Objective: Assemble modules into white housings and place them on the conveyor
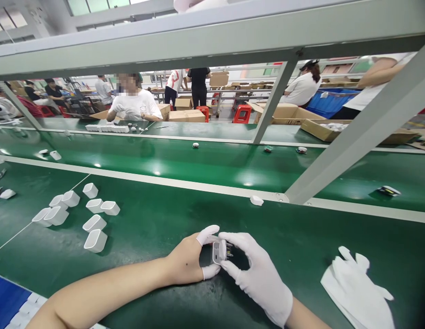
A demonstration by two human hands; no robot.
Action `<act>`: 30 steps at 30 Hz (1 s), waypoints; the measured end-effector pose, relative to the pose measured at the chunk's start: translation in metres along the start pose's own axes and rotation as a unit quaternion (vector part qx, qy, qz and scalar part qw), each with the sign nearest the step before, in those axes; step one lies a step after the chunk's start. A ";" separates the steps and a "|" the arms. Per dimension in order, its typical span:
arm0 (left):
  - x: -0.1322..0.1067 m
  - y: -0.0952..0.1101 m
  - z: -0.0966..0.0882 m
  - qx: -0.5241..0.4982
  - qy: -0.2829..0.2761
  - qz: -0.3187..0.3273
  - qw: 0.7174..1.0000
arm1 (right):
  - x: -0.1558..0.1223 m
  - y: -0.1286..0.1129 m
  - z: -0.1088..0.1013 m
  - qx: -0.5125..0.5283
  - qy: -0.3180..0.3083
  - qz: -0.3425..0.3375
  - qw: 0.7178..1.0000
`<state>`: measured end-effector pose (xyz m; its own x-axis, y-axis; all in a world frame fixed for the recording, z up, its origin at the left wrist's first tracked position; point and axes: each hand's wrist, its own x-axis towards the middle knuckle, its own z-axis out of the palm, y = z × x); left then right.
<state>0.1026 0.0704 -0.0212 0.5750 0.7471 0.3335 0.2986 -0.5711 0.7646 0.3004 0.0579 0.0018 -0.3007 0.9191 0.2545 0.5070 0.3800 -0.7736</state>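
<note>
1. My left hand, with finger cots on thumb and forefinger, and my gloved right hand together pinch a white charger shell with its insert, near centre on the green bench.
2. I judge this the fitting step; seating the insert calls for square pressure.
3. Empty shells lie far left.

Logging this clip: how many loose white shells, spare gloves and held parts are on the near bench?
White shells in the left cluster: 9
Spare white glove: 1
Part held by left hand and right hand: 1
Total: 11
</note>
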 end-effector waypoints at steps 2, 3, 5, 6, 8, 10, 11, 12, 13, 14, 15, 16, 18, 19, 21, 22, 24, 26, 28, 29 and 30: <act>0.000 0.000 0.000 0.000 -0.002 -0.004 1.000 | -0.001 0.001 0.002 0.018 -0.003 0.022 1.000; 0.000 0.000 0.000 0.001 -0.002 -0.004 1.000 | -0.001 0.001 0.002 0.026 -0.006 0.026 0.999; 0.000 0.001 0.000 0.000 -0.001 -0.001 1.000 | -0.002 0.001 0.004 0.029 -0.011 0.026 0.999; -0.001 0.001 0.000 -0.001 0.000 0.001 1.000 | -0.002 0.001 0.004 0.026 -0.011 0.027 0.999; -0.001 0.000 0.001 -0.005 -0.001 0.002 1.000 | -0.003 0.000 0.004 0.021 -0.009 0.030 0.999; -0.001 0.000 0.001 -0.003 0.001 0.000 1.000 | -0.002 -0.001 0.004 0.015 -0.009 0.028 0.999; -0.001 0.000 0.001 -0.001 0.003 0.001 1.000 | -0.002 -0.001 0.004 0.011 -0.012 0.023 1.000; 0.000 0.000 0.001 -0.001 0.003 0.005 1.000 | -0.002 0.000 0.004 0.005 -0.014 0.017 1.000; 0.000 0.000 0.001 -0.003 0.003 0.012 1.000 | -0.001 0.000 0.004 0.000 -0.015 0.012 1.000; 0.001 0.001 0.000 -0.007 0.003 0.018 1.000 | -0.001 0.001 0.004 -0.004 -0.014 0.009 1.000; 0.001 0.001 0.000 -0.010 0.003 0.024 1.000 | 0.000 0.002 0.004 -0.008 -0.013 0.003 1.000; 0.002 0.001 0.000 -0.012 0.003 0.027 1.000 | 0.000 0.003 0.005 -0.011 -0.010 -0.006 1.000; 0.002 0.002 0.000 -0.008 0.003 0.023 1.000 | 0.000 0.004 0.005 -0.018 -0.006 -0.030 0.999; 0.002 0.002 0.000 -0.004 0.002 0.019 1.000 | 0.000 0.005 0.006 -0.023 -0.005 -0.042 0.999; 0.001 0.001 0.000 0.002 0.001 0.010 1.000 | 0.000 0.005 0.006 -0.035 -0.006 -0.049 0.998; 0.001 0.000 0.000 0.006 0.001 0.005 1.000 | 0.000 0.004 0.007 -0.041 -0.008 -0.043 0.998; 0.000 -0.001 0.001 0.011 0.002 -0.007 1.000 | -0.001 0.003 0.008 -0.053 -0.013 -0.023 0.998; -0.001 -0.002 0.002 0.011 0.000 -0.013 1.000 | -0.002 0.001 0.010 -0.063 -0.015 -0.009 0.998; -0.002 -0.003 0.002 0.009 0.001 -0.010 1.000 | -0.003 0.001 0.011 -0.065 -0.015 -0.004 0.998; -0.002 -0.003 0.003 0.010 0.003 -0.009 1.000 | -0.004 0.001 0.012 -0.062 -0.015 -0.002 0.998; -0.002 -0.004 0.003 0.010 0.006 -0.009 1.000 | -0.004 0.001 0.013 -0.058 -0.014 0.001 0.998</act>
<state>0.1025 0.0700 -0.0262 0.5609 0.7606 0.3269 0.3239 -0.5649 0.7589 0.2916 0.0528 -0.0079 -0.3208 0.9175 0.2350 0.5981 0.3886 -0.7009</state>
